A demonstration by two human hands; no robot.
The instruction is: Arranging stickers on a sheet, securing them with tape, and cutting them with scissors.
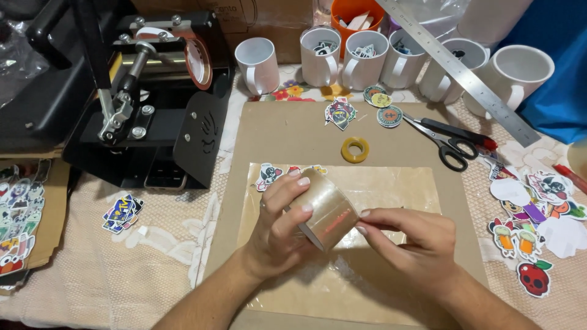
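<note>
Two hands meet over a wide roll of clear packing tape [324, 209], held just above a clear plastic sheet [391, 183] that lies on a brown cardboard mat [287, 131] on the bench [122, 269]. The left hand [278, 223] wraps the roll, fingers [298, 181] curled over its top. The right hand [406, 235] pinches at the roll's lower edge, fingertips closed where the tape's free end seems to sit. Judging from this, a steady grip on the core and a slow, flat pull would keep the tape from wrinkling or sticking to itself.

Near the right hand, cut-out cartoon stickers [529, 223] lie scattered, among them a red apple shape [533, 278]. To the left, a small sticker stack [121, 214] rests on the lace cloth, and a printed sticker sheet [17, 217] hangs at the bench edge. Beyond the sheet sit a small yellow tape ring [355, 150], black-handled scissors [449, 143], and round badges [382, 105]. Farther back stand a black mug heat press [156, 91], a row of white mugs [364, 58], a steel ruler [458, 70], and an orange cup [354, 13].
</note>
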